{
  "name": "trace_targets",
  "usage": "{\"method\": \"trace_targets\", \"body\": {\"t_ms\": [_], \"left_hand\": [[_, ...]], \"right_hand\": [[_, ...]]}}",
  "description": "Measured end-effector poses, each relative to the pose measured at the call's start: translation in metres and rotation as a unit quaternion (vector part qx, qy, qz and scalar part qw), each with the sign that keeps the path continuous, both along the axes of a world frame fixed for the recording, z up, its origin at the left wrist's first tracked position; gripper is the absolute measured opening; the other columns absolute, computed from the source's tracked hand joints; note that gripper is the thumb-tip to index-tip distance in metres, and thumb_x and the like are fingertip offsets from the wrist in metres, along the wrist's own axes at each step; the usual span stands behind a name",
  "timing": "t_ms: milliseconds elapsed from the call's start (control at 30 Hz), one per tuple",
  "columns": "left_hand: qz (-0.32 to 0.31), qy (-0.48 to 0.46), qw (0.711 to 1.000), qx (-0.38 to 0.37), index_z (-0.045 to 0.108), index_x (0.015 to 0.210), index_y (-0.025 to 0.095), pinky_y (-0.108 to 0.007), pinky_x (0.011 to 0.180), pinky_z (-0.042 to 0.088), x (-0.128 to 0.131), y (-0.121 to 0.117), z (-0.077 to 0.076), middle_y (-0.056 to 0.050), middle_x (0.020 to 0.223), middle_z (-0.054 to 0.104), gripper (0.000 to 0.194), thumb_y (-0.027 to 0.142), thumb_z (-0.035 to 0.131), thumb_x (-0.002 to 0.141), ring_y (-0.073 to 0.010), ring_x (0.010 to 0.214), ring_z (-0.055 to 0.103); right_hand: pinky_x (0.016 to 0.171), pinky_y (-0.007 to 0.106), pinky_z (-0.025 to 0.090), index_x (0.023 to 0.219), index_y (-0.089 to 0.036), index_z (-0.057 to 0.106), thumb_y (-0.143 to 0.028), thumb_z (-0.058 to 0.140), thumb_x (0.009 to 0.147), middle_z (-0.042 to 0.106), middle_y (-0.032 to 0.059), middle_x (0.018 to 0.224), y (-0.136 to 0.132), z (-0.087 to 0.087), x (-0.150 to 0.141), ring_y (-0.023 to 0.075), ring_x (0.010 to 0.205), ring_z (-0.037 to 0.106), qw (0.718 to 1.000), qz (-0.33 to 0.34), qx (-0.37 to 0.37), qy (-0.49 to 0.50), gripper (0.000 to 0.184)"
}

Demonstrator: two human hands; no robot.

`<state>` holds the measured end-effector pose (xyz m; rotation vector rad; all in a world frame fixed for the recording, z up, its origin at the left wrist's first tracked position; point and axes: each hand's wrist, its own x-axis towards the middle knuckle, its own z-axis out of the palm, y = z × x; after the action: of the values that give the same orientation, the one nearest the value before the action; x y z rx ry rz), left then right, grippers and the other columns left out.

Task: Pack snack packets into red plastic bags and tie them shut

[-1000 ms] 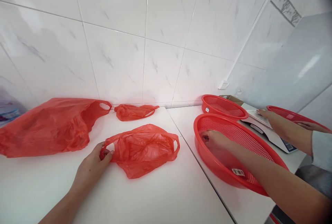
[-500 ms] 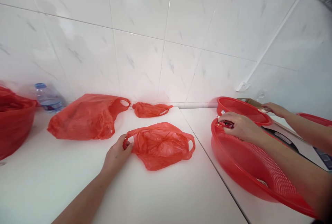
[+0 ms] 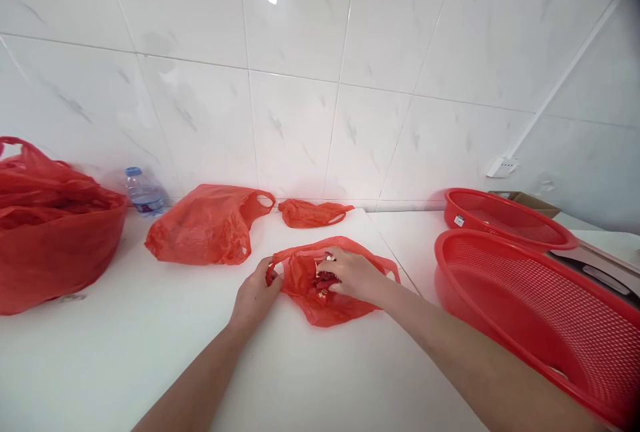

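Note:
A small red plastic bag (image 3: 327, 309) lies open on the white counter (image 3: 125, 352) in front of me. My left hand (image 3: 257, 295) pinches the bag's left handle. Reaching into the bag's mouth, my right hand (image 3: 350, 275) is closed around small red and white packets (image 3: 323, 280). A big red mesh basket (image 3: 550, 315) sits just right of the bag, with nothing visible inside it.
A second red basket (image 3: 505, 215) stands behind the first, with a scale (image 3: 600, 265) and cardboard box (image 3: 530, 200) beyond. Two more red bags (image 3: 205, 225) (image 3: 313, 213) lie by the tiled wall. A water bottle (image 3: 143, 192) and a red bag-lined tub (image 3: 55, 239) are at left.
My right hand has come out of the big basket with the packets and moved left into the open bag. The view has swung left; the other person's hands are out of sight.

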<state>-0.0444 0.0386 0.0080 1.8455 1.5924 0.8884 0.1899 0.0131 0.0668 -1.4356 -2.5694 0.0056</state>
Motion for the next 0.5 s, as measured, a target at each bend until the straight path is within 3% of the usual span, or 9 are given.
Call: {"method": "trace_targets", "body": {"t_ms": [167, 333, 500], "left_hand": [[-0.010, 0.009, 1.000, 0.003, 0.049, 0.103, 0.027, -0.026, 0.060, 0.040, -0.001, 0.002, -0.001, 0.003, 0.076, 0.060, 0.025, 0.040, 0.042, 0.083, -0.0150, 0.066, 0.056], [-0.010, 0.012, 1.000, -0.002, 0.050, 0.098, 0.025, -0.026, 0.059, 0.039, -0.002, 0.004, -0.002, 0.002, 0.077, 0.060, 0.021, 0.039, 0.042, 0.084, -0.0151, 0.065, 0.055], [-0.008, 0.016, 1.000, -0.002, 0.051, 0.095, 0.025, -0.025, 0.058, 0.038, -0.001, 0.004, -0.003, 0.003, 0.076, 0.060, 0.019, 0.037, 0.042, 0.083, -0.0148, 0.065, 0.055]], "right_hand": [[0.073, 0.029, 0.048, 0.122, -0.034, 0.055, -0.020, 0.063, 0.075, 0.049, 0.0029, 0.128, 0.003, -0.002, 0.009, 0.0197, 0.103, 0.055, 0.998, -0.051, -0.006, 0.035, 0.050], [0.088, 0.032, 0.048, 0.116, -0.034, 0.058, -0.024, 0.051, 0.083, 0.045, -0.0011, 0.136, -0.027, 0.018, 0.043, 0.0186, 0.109, 0.055, 0.987, -0.133, 0.067, 0.068, 0.036], [0.071, 0.032, 0.049, 0.106, -0.032, 0.062, -0.038, 0.053, 0.082, 0.056, 0.0028, 0.124, -0.065, 0.048, 0.108, 0.0215, 0.094, 0.061, 0.937, -0.308, 0.160, 0.049, 0.026]]}}
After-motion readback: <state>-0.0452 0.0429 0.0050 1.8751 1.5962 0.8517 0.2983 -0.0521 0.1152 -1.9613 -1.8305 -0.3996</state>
